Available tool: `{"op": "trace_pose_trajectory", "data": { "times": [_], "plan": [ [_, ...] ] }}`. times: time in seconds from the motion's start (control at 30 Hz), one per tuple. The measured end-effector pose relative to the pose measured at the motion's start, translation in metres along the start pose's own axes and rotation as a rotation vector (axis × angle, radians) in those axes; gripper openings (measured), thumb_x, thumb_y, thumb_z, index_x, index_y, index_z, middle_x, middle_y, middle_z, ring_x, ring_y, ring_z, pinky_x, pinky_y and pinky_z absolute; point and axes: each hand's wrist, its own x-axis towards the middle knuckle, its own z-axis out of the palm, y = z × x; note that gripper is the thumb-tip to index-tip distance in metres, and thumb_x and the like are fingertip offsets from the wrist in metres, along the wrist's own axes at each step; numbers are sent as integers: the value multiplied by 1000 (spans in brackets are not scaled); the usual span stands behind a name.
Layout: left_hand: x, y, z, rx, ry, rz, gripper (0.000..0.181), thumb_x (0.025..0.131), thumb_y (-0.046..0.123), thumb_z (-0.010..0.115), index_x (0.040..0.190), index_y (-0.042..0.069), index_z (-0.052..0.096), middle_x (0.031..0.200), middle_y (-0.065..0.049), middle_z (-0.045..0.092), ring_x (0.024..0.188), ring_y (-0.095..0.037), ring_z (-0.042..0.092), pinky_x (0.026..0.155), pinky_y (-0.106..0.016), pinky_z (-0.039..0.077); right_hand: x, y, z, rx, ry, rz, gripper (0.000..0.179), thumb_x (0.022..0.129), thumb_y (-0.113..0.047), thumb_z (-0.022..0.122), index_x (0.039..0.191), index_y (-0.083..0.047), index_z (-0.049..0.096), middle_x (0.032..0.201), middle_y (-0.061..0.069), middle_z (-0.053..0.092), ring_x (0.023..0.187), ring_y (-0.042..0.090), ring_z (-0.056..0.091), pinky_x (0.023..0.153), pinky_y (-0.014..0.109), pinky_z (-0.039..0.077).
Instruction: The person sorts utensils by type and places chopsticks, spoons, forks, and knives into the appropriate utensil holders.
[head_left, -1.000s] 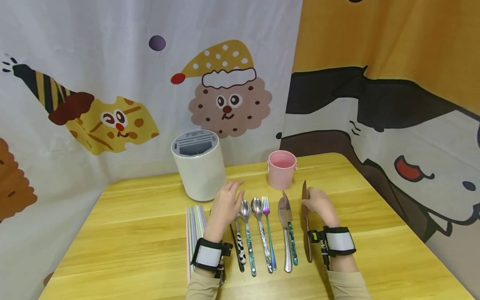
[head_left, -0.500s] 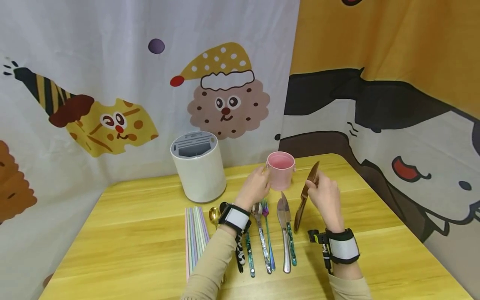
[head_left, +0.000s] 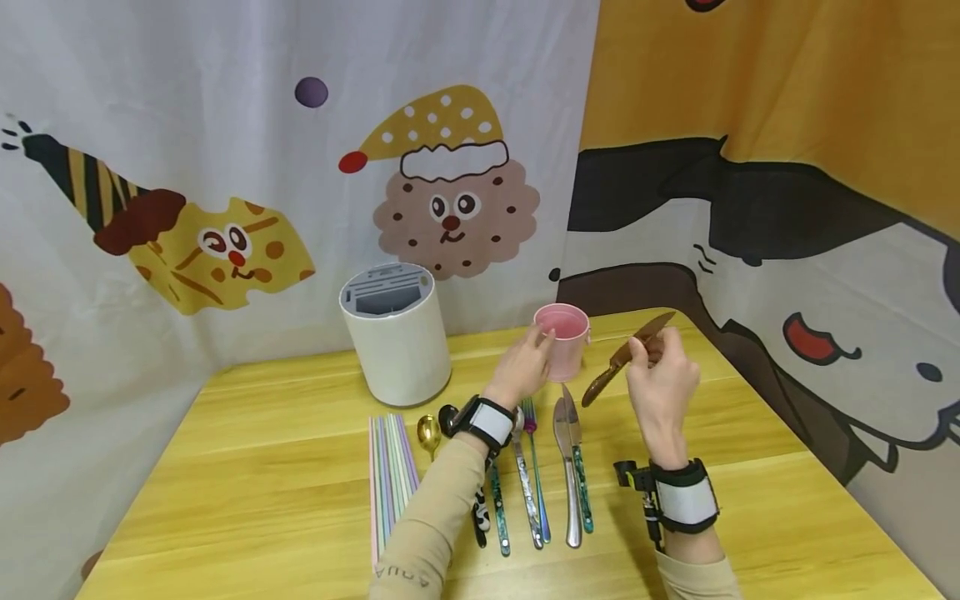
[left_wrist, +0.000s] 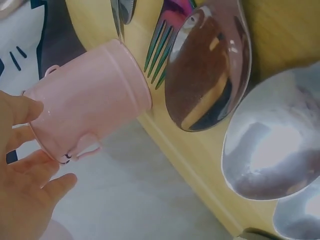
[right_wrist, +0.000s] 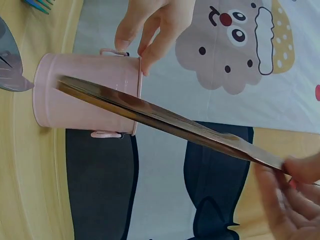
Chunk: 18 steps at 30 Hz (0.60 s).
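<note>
My left hand (head_left: 522, 367) is at the small pink bucket (head_left: 568, 354), its fingers on both sides of the rim. In the left wrist view, the bucket (left_wrist: 90, 95) has a small side handle close to the thumb. My right hand (head_left: 662, 379) pinches a copper-coloured table knife (head_left: 621, 357) by its blade end, raised above the table. The knife slants, its handle end low and toward the bucket. In the right wrist view, the knife (right_wrist: 165, 117) crosses in front of the bucket (right_wrist: 90, 112), beneath the left fingers.
Two more knives (head_left: 573, 467), a fork (head_left: 537, 467) and several spoons (head_left: 428, 432) lie in a row on the wooden table (head_left: 262, 467). Pastel straw-like sticks (head_left: 390, 467) lie left of them. A white cylindrical holder (head_left: 401, 350) stands behind, near the patterned curtain (head_left: 247, 125).
My left hand has moved right from above the cutlery to the bucket's rim. My right hand has lifted the copper knife off the table and tilted it, handle end toward the bucket.
</note>
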Motion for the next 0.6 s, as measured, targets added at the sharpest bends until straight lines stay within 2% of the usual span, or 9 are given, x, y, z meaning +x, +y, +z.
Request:
{"op": "trace_pose_trajectory", "data": {
  "times": [0.1, 0.2, 0.3, 0.37, 0.43, 0.5, 0.6],
  "plan": [
    [0, 0, 0, 46, 26, 14, 50, 93, 19, 55, 141, 8, 44, 142, -16, 46, 118, -26, 59, 97, -30, 51, 0, -3, 3, 126, 140, 26, 23, 86, -13, 69, 87, 8, 60, 77, 25, 69, 61, 5, 62, 61, 7, 41],
    [1, 0, -1, 85, 30, 22, 52, 91, 18, 59, 140, 8, 46, 139, -16, 48, 110, -24, 63, 92, -29, 54, 1, -5, 7, 296, 271, 42, 27, 86, -12, 69, 86, 12, 59, 75, 21, 68, 64, -13, 54, 63, 4, 44],
    [4, 0, -3, 113, 4, 22, 56, 88, 17, 63, 141, 9, 45, 138, -15, 48, 108, -22, 63, 90, -28, 55, 3, -5, 17, 438, 355, 57, 29, 85, -11, 70, 86, 15, 58, 73, 4, 66, 63, -9, 57, 64, 10, 50],
    [5, 0, -5, 129, -17, 18, 58, 87, 17, 65, 141, 9, 45, 139, -15, 49, 109, -22, 63, 90, -28, 55, 5, -2, 25, 483, 371, 69, 29, 85, -12, 69, 89, 15, 58, 75, -10, 63, 64, -6, 59, 65, 11, 51],
    [6, 0, -7, 144, -34, 14, 56, 88, 16, 63, 141, 10, 45, 138, -14, 49, 110, -22, 63, 89, -28, 55, 7, 2, 36, 498, 359, 77, 30, 86, -14, 69, 92, 14, 60, 78, -18, 60, 66, -5, 60, 66, 11, 52],
    [6, 1, -7, 155, -52, 9, 55, 89, 16, 61, 142, 11, 44, 138, -14, 50, 109, -21, 63, 87, -27, 56, 9, 8, 46, 503, 335, 76, 30, 87, -16, 68, 93, 12, 61, 78, -15, 63, 67, -6, 61, 65, 10, 51],
    [6, 2, -7, 159, -61, 6, 54, 90, 16, 61, 142, 12, 45, 138, -13, 49, 107, -21, 64, 85, -28, 57, 9, 17, 62, 502, 287, 66, 30, 87, -17, 68, 93, 11, 61, 79, 4, 67, 69, -8, 62, 65, 9, 52]
  ]
}}
